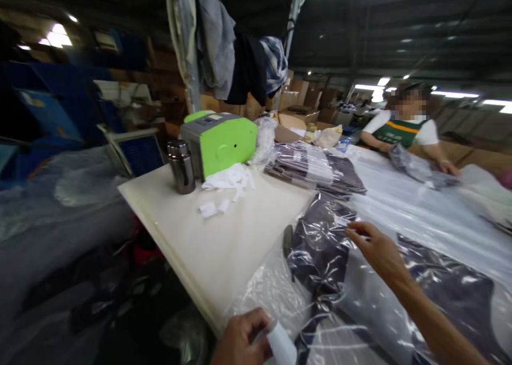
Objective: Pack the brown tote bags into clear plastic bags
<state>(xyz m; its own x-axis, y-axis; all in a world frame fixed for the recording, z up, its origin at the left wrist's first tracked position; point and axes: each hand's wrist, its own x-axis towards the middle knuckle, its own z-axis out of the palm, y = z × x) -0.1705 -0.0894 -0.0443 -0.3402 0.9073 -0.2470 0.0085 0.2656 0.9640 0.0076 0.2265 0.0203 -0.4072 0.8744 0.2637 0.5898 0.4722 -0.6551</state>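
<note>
One dark garment in a clear bag lies on the bench, to the right of the bare stretch along the left edge, with a small white label on its upper part. Working at that label seems to call for a light touch: the film looks creased, so it is best smoothed flat there first, with any pressure going from the label's middle outward.

The right hand comes in from the lower right, forearm slanting over the bagged clothes, wrist fairly straight. Its thumb and forefinger are close together at the label's edge; whether they pinch or press it, I cannot tell. The left hand is low, by the near end of the bench's left edge, thumb and fingers closed on a curled white strip, which is better kept off the film.

Toward the far edge lies a stack of bagged clothes; a flask stands near the far-left corner, beside a green machine.
</note>
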